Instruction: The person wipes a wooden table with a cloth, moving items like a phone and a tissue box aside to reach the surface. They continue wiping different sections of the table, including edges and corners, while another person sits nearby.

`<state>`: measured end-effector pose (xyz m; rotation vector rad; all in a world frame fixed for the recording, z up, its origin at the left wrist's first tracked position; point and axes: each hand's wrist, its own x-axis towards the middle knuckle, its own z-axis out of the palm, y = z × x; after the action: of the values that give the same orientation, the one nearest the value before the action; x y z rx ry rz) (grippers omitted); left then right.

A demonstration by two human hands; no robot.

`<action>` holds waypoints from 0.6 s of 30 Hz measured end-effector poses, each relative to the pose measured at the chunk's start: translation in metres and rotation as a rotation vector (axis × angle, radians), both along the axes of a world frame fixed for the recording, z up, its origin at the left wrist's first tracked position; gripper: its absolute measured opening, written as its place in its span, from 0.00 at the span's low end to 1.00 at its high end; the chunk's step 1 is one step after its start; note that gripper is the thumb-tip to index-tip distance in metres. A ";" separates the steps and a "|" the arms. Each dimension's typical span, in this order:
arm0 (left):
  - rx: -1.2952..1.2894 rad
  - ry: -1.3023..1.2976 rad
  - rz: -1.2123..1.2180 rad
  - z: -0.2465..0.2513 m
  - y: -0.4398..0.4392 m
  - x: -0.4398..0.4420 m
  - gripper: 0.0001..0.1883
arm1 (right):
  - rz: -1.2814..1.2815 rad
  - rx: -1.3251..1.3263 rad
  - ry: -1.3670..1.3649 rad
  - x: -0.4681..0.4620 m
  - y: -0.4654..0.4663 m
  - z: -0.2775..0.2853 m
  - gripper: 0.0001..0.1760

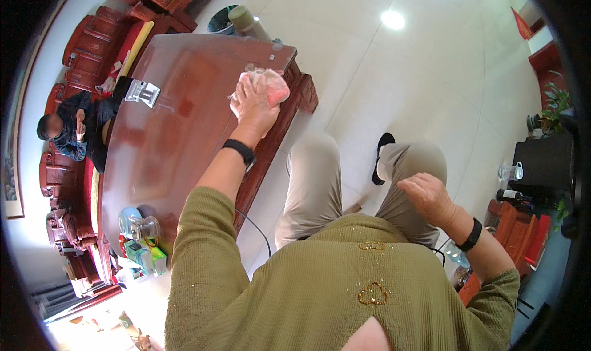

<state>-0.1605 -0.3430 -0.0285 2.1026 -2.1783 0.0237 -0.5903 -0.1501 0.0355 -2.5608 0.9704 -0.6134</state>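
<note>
My left hand (254,104) presses on a pink and white cloth (278,89), which lies bunched under its fingers near the right edge of a dark red wooden table (198,69). A black band is on that wrist. Bent at the elbow, my right hand (427,196) hangs over my right thigh with its fingers curled; whether they are fully closed is hard to see, and nothing shows in it. A metal and white device (142,93) sits at the table's far side, well left of the cloth.
A glass jar (145,228), a blue round item (129,217) and tissue packs (145,258) stand at the table's lower left end. Beyond the top end are a bin (222,21) and a lidded container (247,21). A seated person (74,125) is on the wooden bench across the table.
</note>
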 end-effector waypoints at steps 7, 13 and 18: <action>-0.035 0.001 0.022 0.005 -0.078 -0.048 0.45 | -0.002 -0.065 0.044 -0.001 0.006 -0.025 0.11; -0.044 -0.034 0.004 0.000 -0.133 -0.073 0.43 | -0.042 -0.037 0.094 0.006 0.006 -0.020 0.12; -0.047 -0.074 -0.071 0.002 -0.132 -0.077 0.36 | -0.067 -0.014 0.119 0.010 0.006 -0.014 0.12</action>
<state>-0.2372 -0.4750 -0.0270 2.0301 -2.2693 0.1474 -0.5801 -0.1445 0.0218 -2.6112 1.0986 -0.4916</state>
